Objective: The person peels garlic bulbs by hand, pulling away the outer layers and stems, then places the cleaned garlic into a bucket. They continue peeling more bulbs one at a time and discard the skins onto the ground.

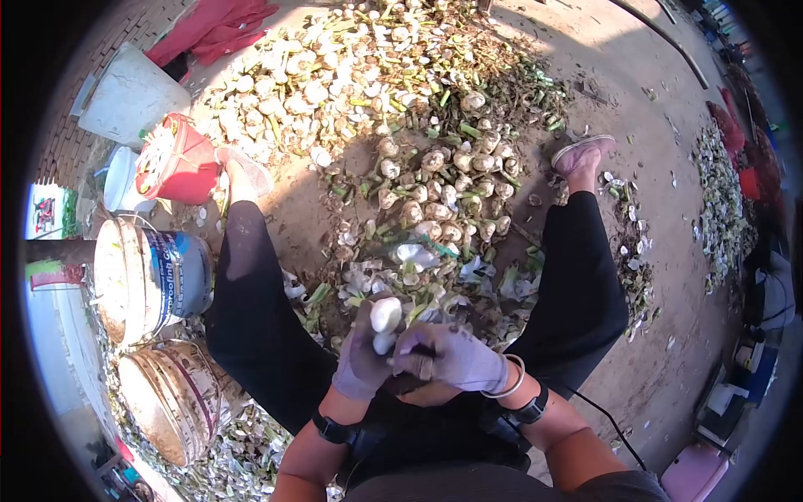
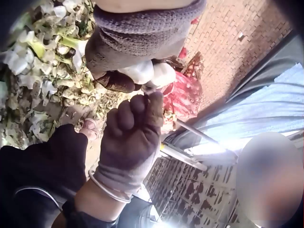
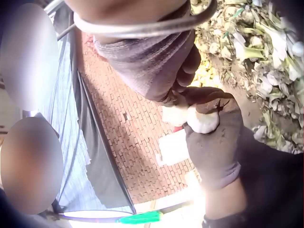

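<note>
My gloved left hand (image 1: pixel 360 361) holds two white garlic bulbs close together in front of my lap. The upper garlic bulb (image 1: pixel 386 315) stands out above the fingers, and the lower bulb (image 1: pixel 384 343) sits just beneath it. In the right wrist view, one bulb (image 3: pixel 203 119) lies against the left thumb, with the other bulb (image 3: pixel 174 115) beside it. My gloved right hand (image 1: pixel 452 356) has its fingers curled, thumb and fingertips pinching at the end of one bulb. The left wrist view shows the right thumb (image 2: pixel 155 107) right at that bulb (image 2: pixel 162 76).
Unpeeled garlic bulbs (image 1: pixel 452 180) lie heaped between my feet, with loose white skins (image 1: pixel 414 255) nearer me. A larger sunlit heap (image 1: pixel 293 92) spreads beyond. On the left stand a red bucket (image 1: pixel 188 163), a paint bucket (image 1: pixel 180 272) and a dirty bucket (image 1: pixel 171 402).
</note>
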A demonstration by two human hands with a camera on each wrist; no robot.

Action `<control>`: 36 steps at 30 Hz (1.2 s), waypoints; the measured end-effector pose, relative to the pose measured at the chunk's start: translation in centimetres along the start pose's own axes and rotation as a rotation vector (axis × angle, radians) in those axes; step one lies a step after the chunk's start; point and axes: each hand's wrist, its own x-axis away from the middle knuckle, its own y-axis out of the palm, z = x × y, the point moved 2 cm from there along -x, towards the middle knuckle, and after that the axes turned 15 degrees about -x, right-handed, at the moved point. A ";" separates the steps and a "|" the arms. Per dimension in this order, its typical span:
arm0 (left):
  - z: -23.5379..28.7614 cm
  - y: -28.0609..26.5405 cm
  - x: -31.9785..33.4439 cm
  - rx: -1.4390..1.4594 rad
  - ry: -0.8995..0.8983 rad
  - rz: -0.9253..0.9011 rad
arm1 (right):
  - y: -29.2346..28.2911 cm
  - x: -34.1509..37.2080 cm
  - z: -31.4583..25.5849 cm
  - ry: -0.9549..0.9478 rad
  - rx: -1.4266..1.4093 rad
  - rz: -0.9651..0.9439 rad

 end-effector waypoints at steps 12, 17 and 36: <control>5.1 3.2 -0.3 0.242 0.300 -0.418 | -21.1 -1.9 18.5 0.929 1.071 0.354; 3.9 4.9 -0.2 -0.185 -0.048 -0.164 | -19.5 0.4 18.5 0.985 1.023 0.298; 3.1 6.0 6.2 -1.248 0.919 0.152 | 1.1 2.5 -1.4 0.460 -0.832 0.410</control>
